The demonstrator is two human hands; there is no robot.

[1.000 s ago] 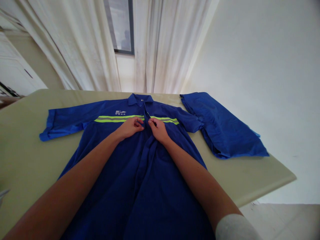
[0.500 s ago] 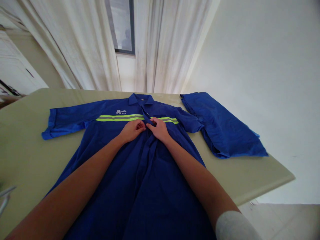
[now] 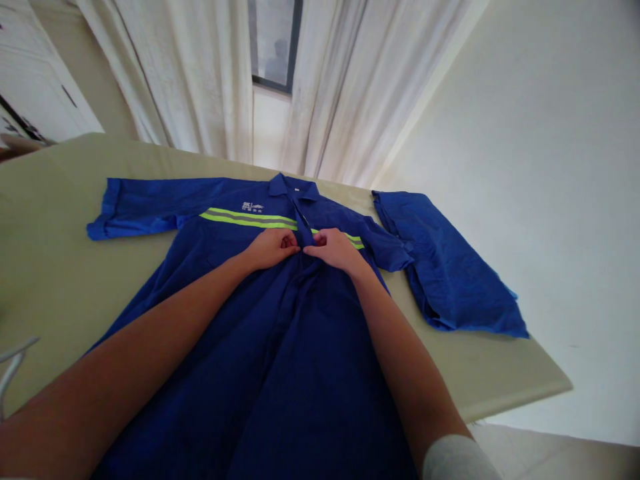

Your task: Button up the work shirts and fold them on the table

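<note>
A blue work shirt (image 3: 280, 347) with a yellow-green reflective stripe (image 3: 250, 219) lies spread face up on a pale green table (image 3: 55, 280), collar away from me. My left hand (image 3: 270, 248) and my right hand (image 3: 336, 249) meet at the shirt's front opening just below the stripe. Both have their fingers curled and pinched on the front edges of the shirt. Their fingertips touch each other over the placket.
A second blue garment (image 3: 445, 267), folded, lies at the table's right end near the edge. White curtains (image 3: 200, 80) and a window (image 3: 273, 40) stand behind the table. A thin metal piece, perhaps a hanger (image 3: 13, 363), shows at the left edge. A white wall is on the right.
The view has swung a little, so the table looks tilted. My hands have stayed together at the shirt's front opening, shifting only slightly.
</note>
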